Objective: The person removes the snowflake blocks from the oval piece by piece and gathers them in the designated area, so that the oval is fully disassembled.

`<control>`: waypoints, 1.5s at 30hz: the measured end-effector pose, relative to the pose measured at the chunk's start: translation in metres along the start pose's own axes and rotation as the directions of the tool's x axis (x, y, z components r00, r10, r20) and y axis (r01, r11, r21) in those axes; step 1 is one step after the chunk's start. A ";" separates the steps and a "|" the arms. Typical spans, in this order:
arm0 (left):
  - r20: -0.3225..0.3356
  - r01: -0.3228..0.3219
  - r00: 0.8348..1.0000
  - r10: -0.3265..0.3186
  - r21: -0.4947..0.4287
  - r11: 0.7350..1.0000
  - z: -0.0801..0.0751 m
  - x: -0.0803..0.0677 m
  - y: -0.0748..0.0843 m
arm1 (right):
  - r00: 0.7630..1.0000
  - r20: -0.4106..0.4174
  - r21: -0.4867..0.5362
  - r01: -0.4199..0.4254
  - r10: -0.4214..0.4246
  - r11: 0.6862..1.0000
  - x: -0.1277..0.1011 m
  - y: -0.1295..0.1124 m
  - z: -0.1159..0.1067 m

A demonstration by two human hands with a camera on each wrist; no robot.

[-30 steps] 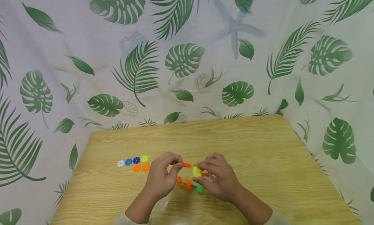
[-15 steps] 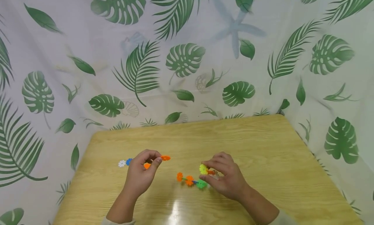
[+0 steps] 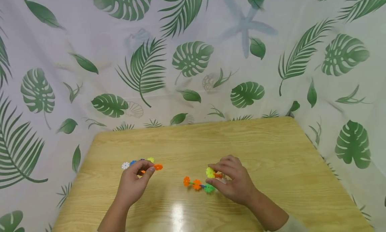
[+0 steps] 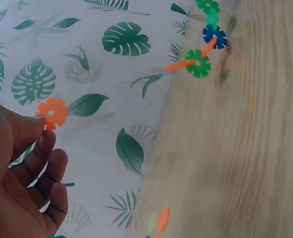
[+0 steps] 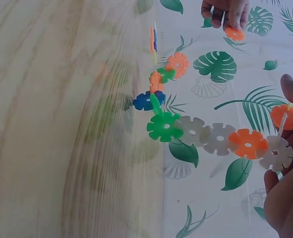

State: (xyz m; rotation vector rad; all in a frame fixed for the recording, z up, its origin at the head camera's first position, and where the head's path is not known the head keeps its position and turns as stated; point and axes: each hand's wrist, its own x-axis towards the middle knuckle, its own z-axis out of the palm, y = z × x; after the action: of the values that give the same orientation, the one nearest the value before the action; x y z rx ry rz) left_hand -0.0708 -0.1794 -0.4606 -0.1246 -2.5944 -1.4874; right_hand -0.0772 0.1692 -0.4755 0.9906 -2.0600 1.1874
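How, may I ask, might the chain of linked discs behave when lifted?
The chain is probably light, as its discs look thin. It may bend or come loose between discs, which seem linked only at their notched edges. It seems unlikely to roll, with discs set at differing angles.

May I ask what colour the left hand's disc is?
The notched disc is orange, clearest from the left wrist.

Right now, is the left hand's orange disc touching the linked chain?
Apart: the head view shows tabletop between that orange disc and the chain.
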 end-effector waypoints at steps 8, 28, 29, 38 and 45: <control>-0.026 0.088 0.996 -0.087 0.038 0.995 -0.010 -0.002 -0.018 | 1.000 0.000 0.002 -0.014 0.014 1.000 -0.002 -0.001 0.000; -0.061 0.327 0.945 -0.321 0.126 0.937 -0.041 0.006 -0.061 | 1.000 0.004 0.005 -0.001 0.001 1.000 0.001 -0.003 -0.001; -0.057 0.331 0.943 -0.326 0.133 0.934 -0.042 0.007 -0.065 | 1.000 0.005 0.007 0.000 0.000 1.000 0.001 -0.002 0.000; -0.043 0.400 0.915 -0.400 0.198 0.895 -0.044 0.013 -0.095 | 0.999 0.031 0.015 -0.008 0.008 1.000 0.000 -0.003 0.001; -0.075 0.386 0.922 -0.380 0.234 0.892 -0.041 0.017 -0.105 | 0.999 0.033 0.017 0.009 -0.010 1.000 0.000 -0.003 0.002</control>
State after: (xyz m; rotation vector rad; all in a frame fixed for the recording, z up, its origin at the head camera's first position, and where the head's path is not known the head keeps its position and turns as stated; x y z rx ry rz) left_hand -0.0989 -0.2679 -0.5268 0.4604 -2.8707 -1.2350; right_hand -0.0753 0.1664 -0.4748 1.0335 -2.0717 1.1932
